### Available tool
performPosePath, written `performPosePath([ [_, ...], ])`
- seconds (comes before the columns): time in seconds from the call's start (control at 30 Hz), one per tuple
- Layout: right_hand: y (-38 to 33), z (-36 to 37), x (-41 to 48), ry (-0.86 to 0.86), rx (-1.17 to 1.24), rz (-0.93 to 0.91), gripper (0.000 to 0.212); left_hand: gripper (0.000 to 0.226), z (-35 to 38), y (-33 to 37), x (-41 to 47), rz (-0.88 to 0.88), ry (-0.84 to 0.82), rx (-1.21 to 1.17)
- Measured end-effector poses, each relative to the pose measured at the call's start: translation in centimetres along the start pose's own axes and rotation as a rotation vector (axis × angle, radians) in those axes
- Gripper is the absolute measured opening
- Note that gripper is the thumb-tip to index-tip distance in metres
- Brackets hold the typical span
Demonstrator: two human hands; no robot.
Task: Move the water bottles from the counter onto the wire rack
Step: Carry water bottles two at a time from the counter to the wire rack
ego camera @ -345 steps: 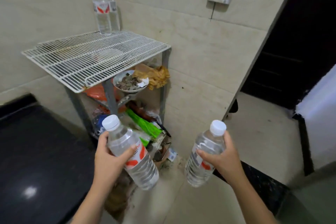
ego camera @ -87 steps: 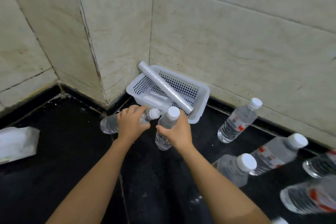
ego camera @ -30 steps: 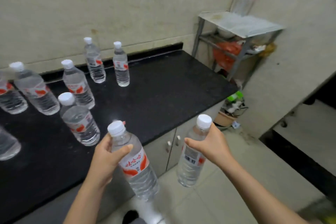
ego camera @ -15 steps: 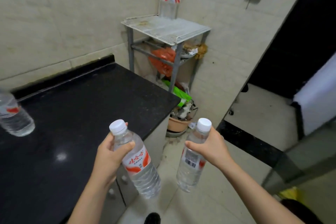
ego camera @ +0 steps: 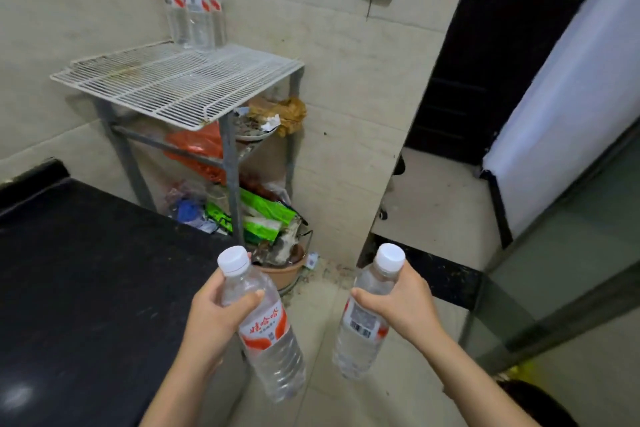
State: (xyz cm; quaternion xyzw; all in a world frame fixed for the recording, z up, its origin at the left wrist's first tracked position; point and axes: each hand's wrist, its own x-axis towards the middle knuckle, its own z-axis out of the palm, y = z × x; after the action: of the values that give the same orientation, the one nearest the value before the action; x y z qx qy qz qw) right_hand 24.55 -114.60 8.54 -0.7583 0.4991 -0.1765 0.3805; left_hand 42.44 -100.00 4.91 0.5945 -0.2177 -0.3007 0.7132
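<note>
My left hand (ego camera: 211, 319) grips a clear water bottle (ego camera: 268, 340) with a white cap and a red-and-white label, held by its upper body and tilted. My right hand (ego camera: 403, 305) grips a second water bottle (ego camera: 360, 336) just below its white cap. Both bottles hang over the floor in front of the black counter's end (ego camera: 86, 270). Ahead stands the white wire rack (ego camera: 180, 87), its top shelf bare except for several water bottles (ego camera: 194, 3) standing together at the back against the wall.
Under the rack's top are an orange bag (ego camera: 197, 149), a dish of scraps (ego camera: 254, 128), green packets (ego camera: 263, 218) and a brown pot (ego camera: 284, 270) on the floor. A dark doorway (ego camera: 502, 62) and a white panel (ego camera: 568, 87) lie to the right.
I have turned and come closer to the rack, which now looms larger ahead. The counter bottles have left the view. Both hands keep their bottles.
</note>
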Motion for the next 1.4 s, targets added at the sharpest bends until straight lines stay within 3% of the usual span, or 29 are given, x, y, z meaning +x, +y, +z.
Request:
performPosePath([
  [0.17, 3.2, -4.9, 6.6, 0.000, 0.001, -0.055, 0.044, 0.038, 8.6, -1.3, 5.4, 0.027, -0.022, 0.059],
  [0.37, 4.9, -10.2, 15.4, -0.050, -0.098, -0.140, 0.044, 0.029, 17.1, -2.0, 10.2, 0.073, 0.072, 0.112],
  [0.5, 4.7, -11.6, 19.6, -0.056, -0.129, -0.218, 0.053, 0.029, 19.5, -2.1, 12.2, 0.067, 0.163, 0.120],
  [0.67, 3.4, -10.6, 25.0, -0.136, -0.122, -0.285, 0.050, 0.031, 19.1, -2.2, 16.1, 0.060, 0.271, 0.147],
  [0.83, -1.0, -7.6, 31.7, -0.225, -0.121, -0.368, 0.047, 0.030, 17.7, 0.2, 22.3, 0.109, 0.354, 0.083],
  [0.93, -4.5, -5.7, 36.3, -0.260, -0.104, -0.414, 0.056, 0.034, 16.6, 2.3, 27.0, 0.166, 0.389, 0.046],
  [1.4, -23.7, -4.7, 52.7, -0.064, 0.175, -0.747, 0.063, 0.034, 14.3, 16.5, 42.9, 0.510, 0.456, -0.016],
])
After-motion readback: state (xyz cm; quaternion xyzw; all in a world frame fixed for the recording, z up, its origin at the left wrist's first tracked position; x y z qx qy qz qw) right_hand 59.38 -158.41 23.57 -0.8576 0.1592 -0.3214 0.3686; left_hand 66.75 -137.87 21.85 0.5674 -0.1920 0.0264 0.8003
